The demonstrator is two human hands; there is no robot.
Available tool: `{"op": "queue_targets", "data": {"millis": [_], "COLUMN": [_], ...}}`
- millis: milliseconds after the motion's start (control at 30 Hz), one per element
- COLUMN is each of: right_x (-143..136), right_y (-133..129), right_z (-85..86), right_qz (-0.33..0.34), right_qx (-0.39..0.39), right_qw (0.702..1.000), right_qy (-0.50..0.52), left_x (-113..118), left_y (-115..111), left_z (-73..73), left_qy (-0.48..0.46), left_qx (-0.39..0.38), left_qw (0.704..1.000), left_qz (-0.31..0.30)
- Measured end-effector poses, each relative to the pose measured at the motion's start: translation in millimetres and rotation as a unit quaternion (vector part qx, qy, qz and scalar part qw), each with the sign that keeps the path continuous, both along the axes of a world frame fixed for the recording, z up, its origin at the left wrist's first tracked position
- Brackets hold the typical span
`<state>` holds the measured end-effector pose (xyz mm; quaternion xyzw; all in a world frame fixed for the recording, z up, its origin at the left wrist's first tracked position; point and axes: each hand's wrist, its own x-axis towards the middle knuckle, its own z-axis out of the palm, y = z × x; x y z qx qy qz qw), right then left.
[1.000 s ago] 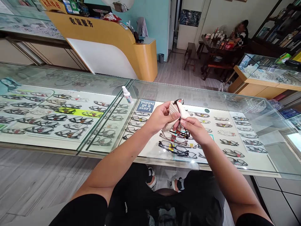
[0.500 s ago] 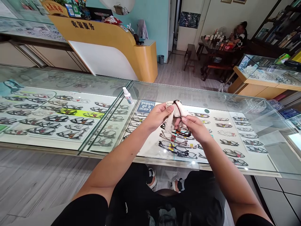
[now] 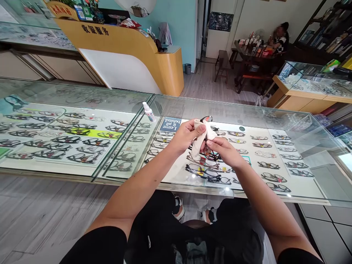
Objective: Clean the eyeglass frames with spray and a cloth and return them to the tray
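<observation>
A cream cleaning cloth [image 3: 196, 146] is pinched in my left hand [image 3: 186, 136], thumb on top, and one end of it hangs down. The cloth is folded over part of a pair of dark-rimmed eyeglasses [image 3: 206, 119], whose upper lens and rim stick out above it. My right hand [image 3: 224, 149] is closed on the lower part of the same eyeglasses, close against the cloth. Fingers and cloth hide much of the frame. Both hands are above the glass display counter [image 3: 176, 101]. Left of them, a small white spray bottle [image 3: 149, 112] stands upright on the glass.
Rows of eyeglasses [image 3: 203, 170] lie inside the counter beneath my hands, beside a blue printed card [image 3: 169, 124]. Beyond is a yellow-and-white cashier desk [image 3: 169, 69]. A person [image 3: 280, 38] sits at a dark table far right, near another glass case [image 3: 316, 79].
The eyeglasses have turned within the cloth, so a lens now points up and right. My right hand has shifted slightly left and down, closer to my left hand.
</observation>
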<state>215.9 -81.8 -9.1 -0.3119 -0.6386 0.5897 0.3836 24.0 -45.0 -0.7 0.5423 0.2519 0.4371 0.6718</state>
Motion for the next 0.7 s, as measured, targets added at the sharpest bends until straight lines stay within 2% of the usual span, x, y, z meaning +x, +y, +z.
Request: {"op": "queue_targets", "data": {"millis": [100,300,567,700], "right_x": [1.6,8.5,3.1,2.1], "right_y": [-0.5,0.0,-0.2,-0.5], "right_z": [1.3,5.5,-0.3,-3.1], "right_qz": [-0.005,-0.042,-0.039,-0.032], "right_qx": [0.008,0.012,0.028,0.033], "right_qw": [1.000,0.999,0.999,0.999], "right_qy": [-0.005,0.023,-0.003,-0.020], "left_x": [-2.2,-7.2,3.1,5.4], "left_y": [0.6,5.0,-0.7,-2.6], "left_z": [1.5,2.5,-1.1,0.7], "left_qy": [0.006,-0.013,-0.029,-0.027], "left_qx": [0.004,0.007,-0.008,0.010], "left_qw": [1.000,0.998,1.000,0.999], "left_qz": [0.004,-0.058,0.002,0.029]}}
